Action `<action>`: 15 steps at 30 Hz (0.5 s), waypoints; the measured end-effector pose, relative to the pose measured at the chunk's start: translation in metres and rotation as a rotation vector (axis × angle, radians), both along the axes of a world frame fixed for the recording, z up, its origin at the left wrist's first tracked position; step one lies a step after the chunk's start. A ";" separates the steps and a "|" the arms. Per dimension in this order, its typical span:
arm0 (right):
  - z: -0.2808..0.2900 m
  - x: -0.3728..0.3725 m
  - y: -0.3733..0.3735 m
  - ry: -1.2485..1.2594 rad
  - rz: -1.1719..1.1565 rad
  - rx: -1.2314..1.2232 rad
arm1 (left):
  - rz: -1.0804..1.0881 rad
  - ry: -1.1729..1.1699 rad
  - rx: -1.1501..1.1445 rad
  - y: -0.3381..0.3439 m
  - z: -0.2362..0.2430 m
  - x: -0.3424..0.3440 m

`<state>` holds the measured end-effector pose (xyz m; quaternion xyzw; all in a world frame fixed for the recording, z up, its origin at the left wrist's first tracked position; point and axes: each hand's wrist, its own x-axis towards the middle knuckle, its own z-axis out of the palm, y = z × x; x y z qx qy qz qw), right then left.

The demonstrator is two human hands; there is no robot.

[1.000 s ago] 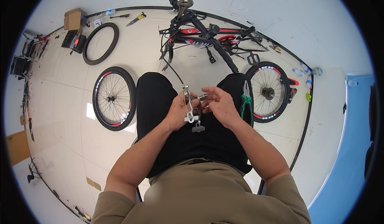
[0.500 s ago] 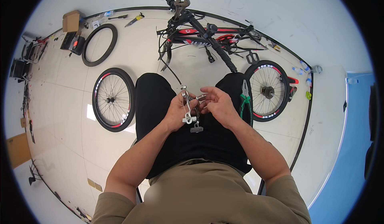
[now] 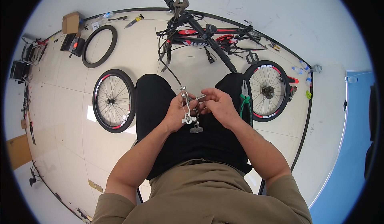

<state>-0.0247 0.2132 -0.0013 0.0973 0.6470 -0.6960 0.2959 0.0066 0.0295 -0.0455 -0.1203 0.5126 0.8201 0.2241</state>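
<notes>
My left hand (image 3: 175,113) is closed round a silver bicycle brake caliper (image 3: 188,117) held above my lap. A grey brake pad (image 3: 197,130) hangs at its lower end. From its top a black cable (image 3: 171,69) runs up to the bicycle frame (image 3: 192,34). My right hand (image 3: 220,109) is at the caliper's right side, thumb and fingers pinched on a small metal bolt (image 3: 201,97) that sticks out there. The fingers partly hide the caliper's middle. Pliers with green handles (image 3: 245,100) lie on my right thigh.
Beyond my knees, the frame carries an adjustable wrench (image 3: 181,6) near the handlebar. One wheel (image 3: 114,100) lies to the left, another (image 3: 267,91) with a cassette to the right. A loose tyre (image 3: 100,46), an open cardboard box (image 3: 72,23) and bottles (image 3: 298,70) sit farther out.
My right fingers have closed in on the bolt at the caliper's side. The left hand keeps its hold, almost unmoved.
</notes>
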 end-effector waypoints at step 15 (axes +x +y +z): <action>-0.003 0.003 -0.001 0.115 -0.028 0.126 | 0.022 -0.096 0.095 -0.001 0.005 -0.004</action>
